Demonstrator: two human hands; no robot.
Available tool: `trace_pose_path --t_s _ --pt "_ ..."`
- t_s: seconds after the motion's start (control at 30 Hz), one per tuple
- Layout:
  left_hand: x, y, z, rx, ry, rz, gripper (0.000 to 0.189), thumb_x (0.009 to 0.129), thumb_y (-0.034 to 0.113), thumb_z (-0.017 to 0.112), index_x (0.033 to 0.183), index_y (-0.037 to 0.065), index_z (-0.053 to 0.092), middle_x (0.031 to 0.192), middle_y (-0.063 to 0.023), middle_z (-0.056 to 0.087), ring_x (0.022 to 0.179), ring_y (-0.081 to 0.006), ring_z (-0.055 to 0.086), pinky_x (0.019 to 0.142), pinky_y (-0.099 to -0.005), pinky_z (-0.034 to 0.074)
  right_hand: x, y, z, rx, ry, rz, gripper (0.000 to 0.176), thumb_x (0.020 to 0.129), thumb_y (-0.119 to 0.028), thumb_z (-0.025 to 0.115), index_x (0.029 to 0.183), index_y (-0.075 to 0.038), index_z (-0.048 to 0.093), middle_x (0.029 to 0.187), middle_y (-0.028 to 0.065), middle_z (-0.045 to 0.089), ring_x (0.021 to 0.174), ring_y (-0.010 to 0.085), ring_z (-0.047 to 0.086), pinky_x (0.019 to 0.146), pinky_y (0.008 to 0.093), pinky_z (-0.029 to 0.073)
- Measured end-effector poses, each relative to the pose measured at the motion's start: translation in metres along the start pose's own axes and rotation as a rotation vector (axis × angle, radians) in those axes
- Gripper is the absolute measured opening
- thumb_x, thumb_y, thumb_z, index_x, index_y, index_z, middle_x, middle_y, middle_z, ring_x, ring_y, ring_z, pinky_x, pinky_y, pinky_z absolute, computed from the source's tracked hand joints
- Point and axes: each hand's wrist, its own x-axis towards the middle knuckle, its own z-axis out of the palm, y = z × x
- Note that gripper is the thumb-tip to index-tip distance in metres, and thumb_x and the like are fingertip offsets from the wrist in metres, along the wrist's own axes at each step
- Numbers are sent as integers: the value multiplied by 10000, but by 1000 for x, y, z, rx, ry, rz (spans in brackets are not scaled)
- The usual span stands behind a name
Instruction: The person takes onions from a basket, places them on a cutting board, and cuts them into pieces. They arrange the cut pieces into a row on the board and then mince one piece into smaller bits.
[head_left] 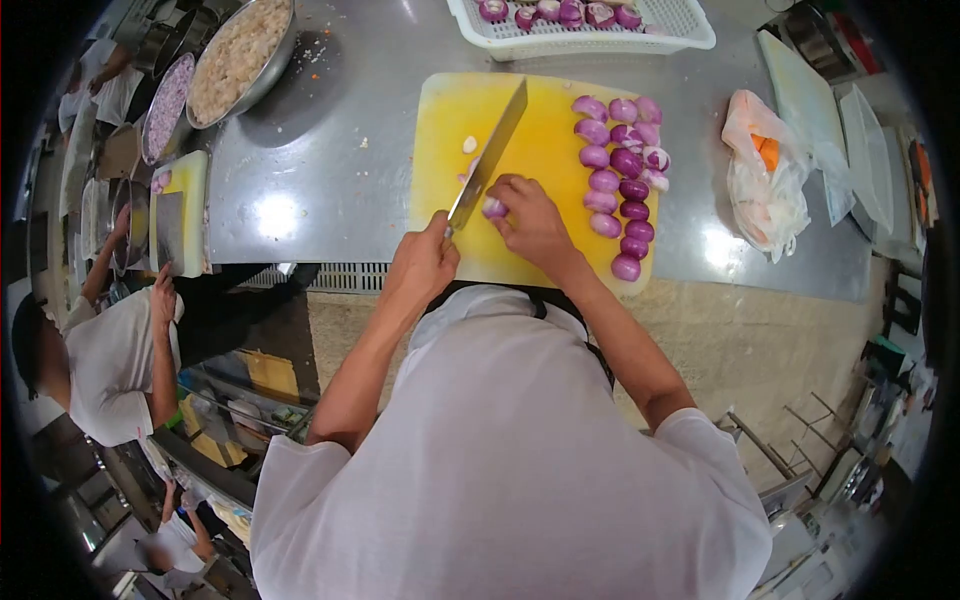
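Observation:
My left hand point(420, 262) is wrapped round the handle of a cleaver-like kitchen knife point(492, 150). Its broad blade points away from me over the yellow cutting board point(540, 110). Close to the blade's right side, my right hand point(532, 220) has its fingers closed on a small purple onion point(495, 207). Small pale pieces point(469, 145) lie left of the blade, some partly hidden by it. Rows of peeled purple onions point(627, 162) cover the right part of the board.
A white basket point(590, 42) of onions stands beyond the board. To the right lies a plastic bag point(765, 180) with something orange inside. A metal bowl point(240, 60) of pale chopped food sits far left. At left, a co-worker point(120, 350) stands by another cutting board point(180, 215).

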Motion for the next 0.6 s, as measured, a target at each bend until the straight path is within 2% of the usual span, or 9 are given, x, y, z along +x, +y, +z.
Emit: trace_pose_path --t_s 0.03,0.13,0.17,0.2,0.37,0.43,0.47,0.6 --pt "-5 -3 -1 -1 -12 -45 232 831 42 546 1044 -34 494 566 -194 489 521 -357 508 525 -444 393 -3 -5 3 5 5 6 333 764 -33 676 1093 -23 630 1124 136 600 1009 338 569 891 429 477" --pt "-5 0 8 -2 32 4 240 828 37 542 1053 -33 502 565 -194 488 520 -359 505 530 -443 402 -9 -11 10 -16 31 1 282 769 -16 652 1049 -16 629 1078 149 603 991 339 575 874 431 488" --pt "-6 2 8 -4 30 -3 240 828 37 542 1053 -33 502 565 -194 488 520 -359 505 530 -443 402 -10 -8 11 -9 96 -10 241 773 -10 634 1014 -14 629 1040 152 605 966 341 579 852 429 493" --pt "-7 12 1 -13 18 -3 255 826 35 543 1068 -33 503 576 -203 506 541 -378 525 541 -449 415 -12 -5 13 -2 160 -21 202 778 -4 616 979 -12 630 1002 155 606 940 344 584 830 428 499" --pt "-12 35 -1 -2 -16 -36 295 822 24 545 1107 -38 501 612 -233 552 610 -425 577 579 -471 448 -13 2 18 -41 176 -61 124 796 -5 573 907 -19 627 899 136 606 875 338 594 758 418 509" --pt "5 22 26 30 78 106 307 824 29 550 1119 -39 499 644 -245 572 648 -433 604 602 -486 457 -14 -1 18 -67 175 -58 110 803 -10 568 895 -23 628 876 128 604 863 332 598 741 414 509" --pt "11 19 27 32 75 106 307 824 29 550 1119 -39 499 644 -245 572 648 -433 604 602 -486 457 -13 -2 16 -58 180 -52 95 810 -14 569 885 -26 625 862 125 598 853 328 598 728 417 509" --pt "7 41 4 34 -60 -3 296 825 27 555 1106 -43 493 665 -253 573 636 -438 599 597 -492 450 -14 -1 17 -30 241 -69 65 829 -17 566 864 -29 620 832 127 580 822 326 601 703 424 509"
